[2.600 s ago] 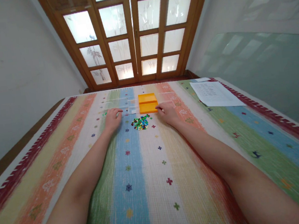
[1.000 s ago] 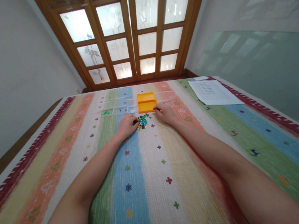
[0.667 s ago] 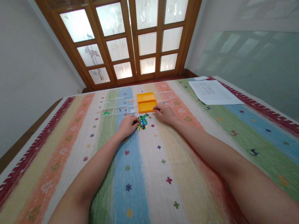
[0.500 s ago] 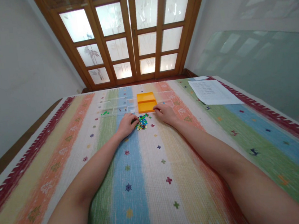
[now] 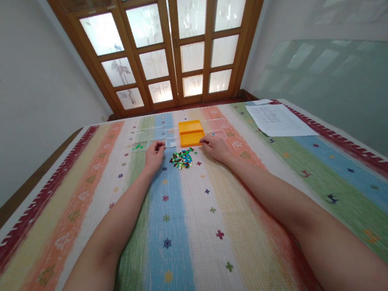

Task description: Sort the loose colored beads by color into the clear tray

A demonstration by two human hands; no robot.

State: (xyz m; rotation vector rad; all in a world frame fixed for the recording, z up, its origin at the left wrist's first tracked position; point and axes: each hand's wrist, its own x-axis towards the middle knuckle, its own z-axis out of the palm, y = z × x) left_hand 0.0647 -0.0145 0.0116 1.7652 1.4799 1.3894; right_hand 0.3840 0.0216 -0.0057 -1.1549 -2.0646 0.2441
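My left hand (image 5: 155, 157) is over the near edge of a clear plastic box (image 5: 140, 141), its fingertips pinched together; anything between them is too small to make out. Some green pieces (image 5: 138, 146) lie in that box's left compartment. To the right of this hand is a heap of tiny coloured pieces (image 5: 182, 159), green, blue, yellow and dark, on the cloth. My right hand (image 5: 214, 146) rests with bent fingers at the near right corner of an open orange box (image 5: 191, 132), thumb and finger closed at its edge. Another clear box (image 5: 221, 134) sits partly behind the right hand.
A striped tablecloth (image 5: 207, 257) covers the table. Printed paper sheets (image 5: 279, 120) lie at the far right. Beyond the table stands a wooden door with glass panes (image 5: 172, 49), and a glass panel (image 5: 341, 75) leans along the right wall.
My left hand has moved left, away from the heap to the clear box, uncovering the heap's left side. The right hand has stayed at the orange box's corner.
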